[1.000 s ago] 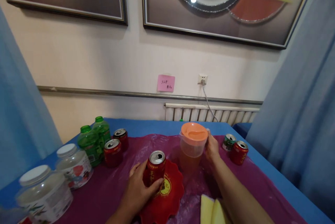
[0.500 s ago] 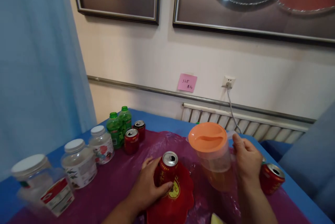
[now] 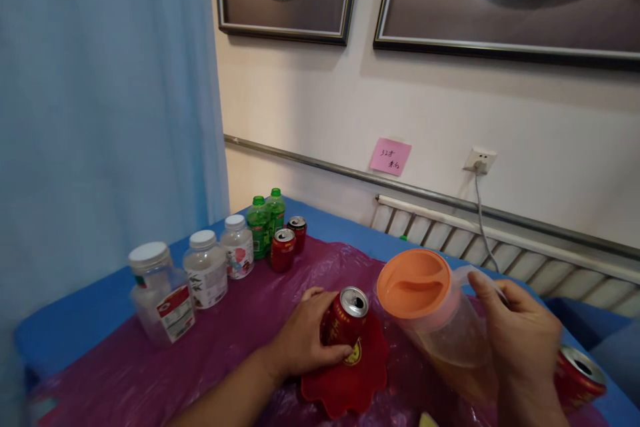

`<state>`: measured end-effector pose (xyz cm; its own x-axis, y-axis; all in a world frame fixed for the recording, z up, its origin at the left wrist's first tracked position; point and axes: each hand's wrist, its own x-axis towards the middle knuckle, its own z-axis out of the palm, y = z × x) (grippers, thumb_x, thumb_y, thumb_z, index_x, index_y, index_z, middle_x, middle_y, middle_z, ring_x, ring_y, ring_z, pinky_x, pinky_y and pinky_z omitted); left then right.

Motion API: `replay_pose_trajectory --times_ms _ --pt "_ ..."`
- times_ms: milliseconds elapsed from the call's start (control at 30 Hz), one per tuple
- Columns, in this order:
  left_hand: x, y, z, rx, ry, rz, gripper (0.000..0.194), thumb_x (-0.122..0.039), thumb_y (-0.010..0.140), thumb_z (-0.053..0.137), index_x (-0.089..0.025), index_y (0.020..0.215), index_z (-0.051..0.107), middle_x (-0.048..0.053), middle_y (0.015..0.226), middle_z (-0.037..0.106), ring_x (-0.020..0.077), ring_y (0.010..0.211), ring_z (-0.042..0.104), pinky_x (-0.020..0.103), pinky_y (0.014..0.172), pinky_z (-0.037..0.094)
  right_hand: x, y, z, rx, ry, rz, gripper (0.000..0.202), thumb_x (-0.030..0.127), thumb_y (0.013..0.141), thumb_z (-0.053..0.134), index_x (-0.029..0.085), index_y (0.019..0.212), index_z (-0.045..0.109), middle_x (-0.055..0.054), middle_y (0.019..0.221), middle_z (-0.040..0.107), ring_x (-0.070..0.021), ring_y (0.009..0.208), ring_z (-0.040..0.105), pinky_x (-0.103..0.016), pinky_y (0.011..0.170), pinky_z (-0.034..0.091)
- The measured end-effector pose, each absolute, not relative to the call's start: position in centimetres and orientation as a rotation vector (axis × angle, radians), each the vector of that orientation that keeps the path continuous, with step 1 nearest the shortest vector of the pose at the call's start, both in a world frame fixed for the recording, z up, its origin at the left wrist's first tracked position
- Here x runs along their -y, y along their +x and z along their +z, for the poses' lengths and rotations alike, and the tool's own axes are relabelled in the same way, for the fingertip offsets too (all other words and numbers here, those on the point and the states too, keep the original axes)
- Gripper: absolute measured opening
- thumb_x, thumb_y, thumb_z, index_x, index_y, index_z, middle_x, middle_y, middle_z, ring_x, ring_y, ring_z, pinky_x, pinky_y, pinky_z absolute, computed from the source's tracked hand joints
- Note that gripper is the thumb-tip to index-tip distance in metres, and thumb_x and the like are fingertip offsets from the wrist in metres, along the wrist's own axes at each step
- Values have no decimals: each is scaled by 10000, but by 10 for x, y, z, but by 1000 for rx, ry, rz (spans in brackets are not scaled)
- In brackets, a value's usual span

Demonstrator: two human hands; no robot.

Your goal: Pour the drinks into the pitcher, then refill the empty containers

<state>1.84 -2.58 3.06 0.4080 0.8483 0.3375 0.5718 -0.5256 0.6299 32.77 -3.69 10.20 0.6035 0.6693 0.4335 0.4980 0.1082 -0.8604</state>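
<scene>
My left hand (image 3: 305, 337) is wrapped round a red can (image 3: 345, 320) with an opened top, upright over a red scalloped tray (image 3: 350, 390). My right hand (image 3: 523, 324) grips the handle of a clear pitcher (image 3: 455, 347), which has an orange lid (image 3: 414, 282). Brownish liquid lies in the pitcher, and it tilts toward the can. A small gap separates the lid from the can. Whether any liquid leaves the pitcher cannot be seen.
Clear jars (image 3: 206, 274) with white lids, green bottles (image 3: 259, 230) and two red cans (image 3: 283, 252) line the table's left side. Another red can (image 3: 580, 374) is right of my right hand. Purple plastic sheeting (image 3: 235, 347) covers the blue table.
The view has swung left, so things appear further right. The pitcher has tilted more toward the can. My left hand still holds the can.
</scene>
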Motion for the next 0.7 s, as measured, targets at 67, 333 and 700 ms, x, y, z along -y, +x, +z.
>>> replay_pose_trajectory --times_ms 67,333,700 --pt "26 19 32 -1194 2255 885 673 -414 653 824 -236 1269 617 68 1239 717 309 1134 636 503 1170 293 38 326 102 1049 -1539 154 497 676 729 702 191 634 653 38 576 493 -155 617 462 -262 568 343" --pt "26 18 32 -1138 2242 850 704 -377 633 836 -245 1288 614 72 1240 718 315 1134 638 498 1144 317 41 324 101 1093 -1554 131 475 658 739 699 197 635 646 48 579 475 -143 611 441 -263 576 335" --pt "25 17 29 -1118 2230 818 780 -340 611 855 -254 1334 577 64 1290 702 319 1189 634 519 1192 258 42 318 100 1159 -1564 103 458 642 730 685 206 600 628 39 545 465 -149 572 451 -257 527 343"
